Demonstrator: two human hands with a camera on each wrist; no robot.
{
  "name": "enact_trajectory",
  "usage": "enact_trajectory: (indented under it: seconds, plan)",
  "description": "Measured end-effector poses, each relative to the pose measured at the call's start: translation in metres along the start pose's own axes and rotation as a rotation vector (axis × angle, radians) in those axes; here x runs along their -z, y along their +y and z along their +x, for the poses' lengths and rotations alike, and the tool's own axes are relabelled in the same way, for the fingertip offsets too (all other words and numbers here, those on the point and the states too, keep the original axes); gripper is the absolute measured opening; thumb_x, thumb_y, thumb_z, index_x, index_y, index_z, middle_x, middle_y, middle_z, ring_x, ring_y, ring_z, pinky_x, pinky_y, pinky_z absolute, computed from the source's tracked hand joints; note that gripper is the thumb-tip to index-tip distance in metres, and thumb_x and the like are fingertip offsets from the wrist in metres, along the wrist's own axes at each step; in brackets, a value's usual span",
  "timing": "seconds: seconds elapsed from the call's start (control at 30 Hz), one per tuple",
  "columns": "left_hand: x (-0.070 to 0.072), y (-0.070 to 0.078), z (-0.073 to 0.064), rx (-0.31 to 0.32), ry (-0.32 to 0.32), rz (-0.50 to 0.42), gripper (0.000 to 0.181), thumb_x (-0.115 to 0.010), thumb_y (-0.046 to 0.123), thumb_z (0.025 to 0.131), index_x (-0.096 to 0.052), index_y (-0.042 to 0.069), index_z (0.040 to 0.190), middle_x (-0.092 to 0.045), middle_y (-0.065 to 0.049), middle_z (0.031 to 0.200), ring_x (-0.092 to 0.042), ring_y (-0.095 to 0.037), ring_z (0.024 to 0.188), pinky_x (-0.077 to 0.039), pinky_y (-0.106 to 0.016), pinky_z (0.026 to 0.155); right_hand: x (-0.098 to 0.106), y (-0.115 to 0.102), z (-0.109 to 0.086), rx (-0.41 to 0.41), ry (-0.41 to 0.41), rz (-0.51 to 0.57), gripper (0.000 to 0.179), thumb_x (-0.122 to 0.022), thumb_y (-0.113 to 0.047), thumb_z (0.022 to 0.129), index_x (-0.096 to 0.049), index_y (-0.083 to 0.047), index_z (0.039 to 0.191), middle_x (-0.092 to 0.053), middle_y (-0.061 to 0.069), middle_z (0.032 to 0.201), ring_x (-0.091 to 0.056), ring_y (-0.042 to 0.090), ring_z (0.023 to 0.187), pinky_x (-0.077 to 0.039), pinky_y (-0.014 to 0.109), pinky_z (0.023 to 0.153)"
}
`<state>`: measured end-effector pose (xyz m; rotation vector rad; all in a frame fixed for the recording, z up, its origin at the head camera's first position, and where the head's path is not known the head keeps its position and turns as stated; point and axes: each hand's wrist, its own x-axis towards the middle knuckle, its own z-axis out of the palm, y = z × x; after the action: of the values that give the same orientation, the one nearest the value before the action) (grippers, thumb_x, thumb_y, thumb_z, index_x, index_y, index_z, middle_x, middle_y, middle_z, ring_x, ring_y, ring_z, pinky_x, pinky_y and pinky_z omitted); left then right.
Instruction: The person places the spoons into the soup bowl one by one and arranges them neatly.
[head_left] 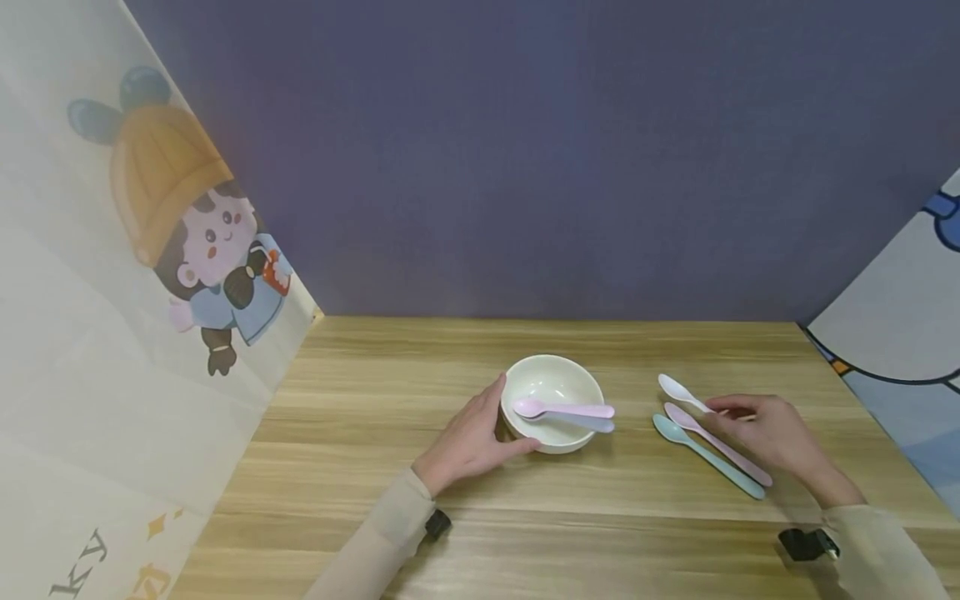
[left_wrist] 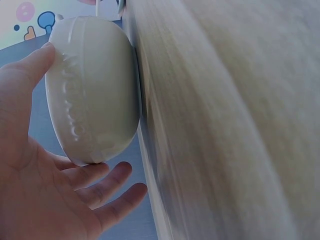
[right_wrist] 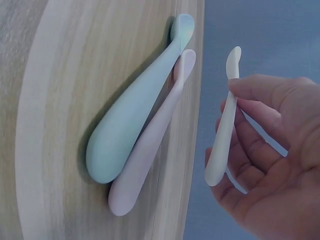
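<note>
A cream bowl (head_left: 553,375) stands upright on the wooden table, and my left hand (head_left: 474,435) holds its near left side between thumb and forefinger. In the left wrist view the other fingers spread beside the bowl wall (left_wrist: 102,90). Inside the bowl lie a pink spoon (head_left: 573,409) and a lilac spoon (head_left: 588,422), handles jutting over the right rim. To the right, my right hand (head_left: 776,435) pinches a white spoon (right_wrist: 226,127), lifted off the table in the right wrist view. Beneath it, a pink spoon (head_left: 726,451) and a mint-green spoon (head_left: 711,459) rest side by side.
The wooden table (head_left: 360,500) ends at a dark blue panel (head_left: 525,167) along the back. A white panel with a cartoon figure (head_left: 217,233) rises on the left, and another printed panel (head_left: 900,317) borders the right side.
</note>
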<state>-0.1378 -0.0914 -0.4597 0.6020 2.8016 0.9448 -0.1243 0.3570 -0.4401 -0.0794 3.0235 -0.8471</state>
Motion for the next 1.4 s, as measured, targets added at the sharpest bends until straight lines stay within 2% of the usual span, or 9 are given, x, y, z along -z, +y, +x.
enact_trajectory:
  seconds: [0.3, 0.77, 1.2, 1.4]
  plan:
    - [0.0, 0.0, -0.001, -0.008, 0.012, -0.005, 0.122, -0.068, 0.08, 0.088, -0.013, 0.011, 0.173, -0.03, -0.01, 0.176, -0.036, -0.031, 0.159, -0.035, -0.051, 0.13, -0.003, -0.007, 0.001, 0.037, 0.002, 0.027, 0.037, -0.078, -0.035, 0.099, -0.08, -0.005, 0.12, -0.081, 0.012, 0.102, -0.074, 0.027, 0.093, -0.053, 0.022, 0.063]
    - [-0.001, 0.0, -0.001, -0.016, 0.012, -0.004, 0.121, -0.069, 0.078, 0.088, -0.012, 0.012, 0.173, -0.032, -0.011, 0.175, -0.039, -0.03, 0.158, -0.037, -0.05, 0.128, -0.007, -0.017, 0.004, 0.085, 0.009, 0.055, 0.033, -0.078, -0.03, 0.1, -0.08, -0.003, 0.119, -0.081, 0.014, 0.106, -0.072, 0.014, 0.085, -0.056, 0.021, 0.065]
    - [-0.003, 0.0, 0.0, -0.035, 0.015, -0.022, 0.119, -0.07, 0.076, 0.089, -0.014, 0.014, 0.173, -0.033, -0.009, 0.174, -0.038, -0.029, 0.159, -0.037, -0.05, 0.129, -0.008, -0.026, 0.008, 0.084, -0.011, 0.103, 0.033, -0.077, -0.031, 0.1, -0.08, -0.006, 0.121, -0.08, 0.012, 0.104, -0.071, 0.008, 0.084, -0.059, 0.023, 0.065]
    - [-0.002, -0.001, 0.0, -0.032, 0.018, -0.017, 0.12, -0.07, 0.077, 0.089, -0.014, 0.012, 0.172, -0.033, -0.011, 0.175, -0.039, -0.031, 0.158, -0.038, -0.051, 0.128, -0.011, -0.032, 0.013, 0.101, -0.002, 0.112, 0.03, -0.079, -0.028, 0.099, -0.081, -0.005, 0.117, -0.08, 0.01, 0.101, -0.073, 0.015, 0.085, -0.058, 0.022, 0.065]
